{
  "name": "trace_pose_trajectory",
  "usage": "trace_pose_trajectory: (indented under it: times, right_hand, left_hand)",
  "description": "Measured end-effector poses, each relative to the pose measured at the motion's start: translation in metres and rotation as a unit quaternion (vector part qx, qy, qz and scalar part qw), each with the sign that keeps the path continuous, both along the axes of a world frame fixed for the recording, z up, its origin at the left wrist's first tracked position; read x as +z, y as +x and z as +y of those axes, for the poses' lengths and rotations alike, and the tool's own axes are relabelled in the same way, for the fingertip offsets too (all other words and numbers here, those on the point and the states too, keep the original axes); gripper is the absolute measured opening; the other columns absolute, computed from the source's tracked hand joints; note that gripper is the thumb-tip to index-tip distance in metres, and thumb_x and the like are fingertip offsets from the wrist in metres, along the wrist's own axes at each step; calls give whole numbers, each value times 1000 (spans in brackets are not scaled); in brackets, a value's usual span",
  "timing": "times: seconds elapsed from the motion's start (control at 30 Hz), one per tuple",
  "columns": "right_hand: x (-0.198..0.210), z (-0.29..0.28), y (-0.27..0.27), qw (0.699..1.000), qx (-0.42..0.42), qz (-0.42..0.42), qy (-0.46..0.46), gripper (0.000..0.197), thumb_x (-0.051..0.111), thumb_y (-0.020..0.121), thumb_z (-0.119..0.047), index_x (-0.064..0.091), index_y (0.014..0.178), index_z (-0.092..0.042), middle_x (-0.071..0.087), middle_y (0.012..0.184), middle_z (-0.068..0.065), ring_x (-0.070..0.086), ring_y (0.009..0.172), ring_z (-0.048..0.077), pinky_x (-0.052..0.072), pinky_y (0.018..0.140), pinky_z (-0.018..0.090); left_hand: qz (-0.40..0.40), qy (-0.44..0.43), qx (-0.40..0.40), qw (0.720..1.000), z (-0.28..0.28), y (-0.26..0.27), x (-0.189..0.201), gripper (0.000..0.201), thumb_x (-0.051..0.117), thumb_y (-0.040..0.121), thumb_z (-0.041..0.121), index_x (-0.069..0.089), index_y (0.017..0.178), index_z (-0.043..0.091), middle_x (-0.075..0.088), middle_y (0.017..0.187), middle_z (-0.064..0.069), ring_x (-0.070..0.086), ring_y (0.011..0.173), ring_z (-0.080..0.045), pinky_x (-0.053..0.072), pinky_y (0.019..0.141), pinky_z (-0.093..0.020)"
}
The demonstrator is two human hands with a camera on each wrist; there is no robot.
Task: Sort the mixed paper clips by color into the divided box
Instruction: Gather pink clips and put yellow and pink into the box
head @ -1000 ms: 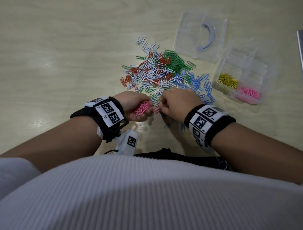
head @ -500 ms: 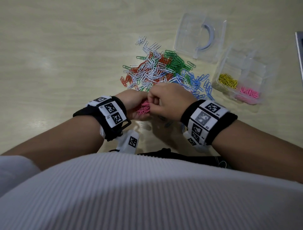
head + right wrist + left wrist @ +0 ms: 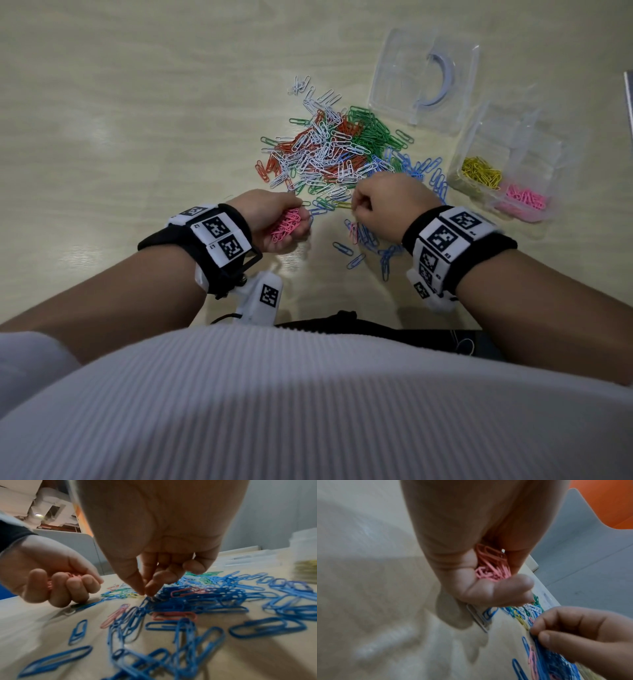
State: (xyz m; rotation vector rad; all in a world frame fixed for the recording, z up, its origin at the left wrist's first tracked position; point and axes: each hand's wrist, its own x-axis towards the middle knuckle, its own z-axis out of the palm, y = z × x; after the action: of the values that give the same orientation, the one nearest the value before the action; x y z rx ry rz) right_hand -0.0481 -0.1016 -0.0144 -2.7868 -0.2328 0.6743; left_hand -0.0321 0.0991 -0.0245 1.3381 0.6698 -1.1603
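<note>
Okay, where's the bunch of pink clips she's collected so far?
In the head view the pink clips sit bunched in the curled left hand, just left of the right hand, below the mixed pile.

white ribbed top (image 3: 308,404), black wristbands (image 3: 479,253) bearing square-code tags.

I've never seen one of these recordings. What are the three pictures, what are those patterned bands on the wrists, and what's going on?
No machine here: a person sorts paper clips by colour. One camera sits on the head, looking down; the black-and-white patterned bands carry a camera on each wrist, looking along the fingers. On the table lies a mixed pile of clips, a clear lid and a divided box already holding yellow and pink clips. The left hand holds a bunch of pink clips. The right hand pinches at the loose blue clips.
</note>
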Motion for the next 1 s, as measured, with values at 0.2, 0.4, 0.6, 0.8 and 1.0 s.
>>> trace_pose_trajectory:
  times: [0.2,0.4,0.6,0.8,1.0]
  right_hand:
    - [-1,7,-9,997,71,14,-28,10,57,85,-31,62,94,-32,56,104,-7,57,100,18,38,86,35]
    - [-2,0,-8,998,56,20,-15,5,54,92,-32,56,90,-28,54,105,-2,57,101,22,42,85,36]
    - [7,-5,-11,988,4,-22,154,3,63,85,-25,64,87,-22,50,86,-8,50,82,10,34,71,22]
    - [8,-10,-5,975,-59,-69,202,11,60,89,-21,71,91,-18,59,86,-6,50,81,7,38,75,23]
    - [-3,-33,1,996,-43,-72,-16,19,48,93,-28,64,102,-28,56,107,1,57,99,24,43,82,36]
  left_hand:
    - [-4,3,-2,1000,-5,2,3,33,36,101,23,51,73,11,50,56,-7,50,40,-12,38,35,-13]
    - [7,-9,-19,1000,-14,3,4,31,36,100,22,50,75,12,50,60,-7,49,42,-12,39,33,-14]
    - [-23,20,-79,996,-31,4,5,27,41,99,23,57,92,2,61,66,-15,60,49,-23,48,38,-20]
    - [-13,-5,-82,997,-52,3,3,24,47,97,28,58,88,9,59,63,-6,51,52,-15,43,39,-17]
    - [-1,-27,-44,999,-53,1,7,29,36,101,21,51,78,10,54,54,-7,52,41,-14,38,33,-14]
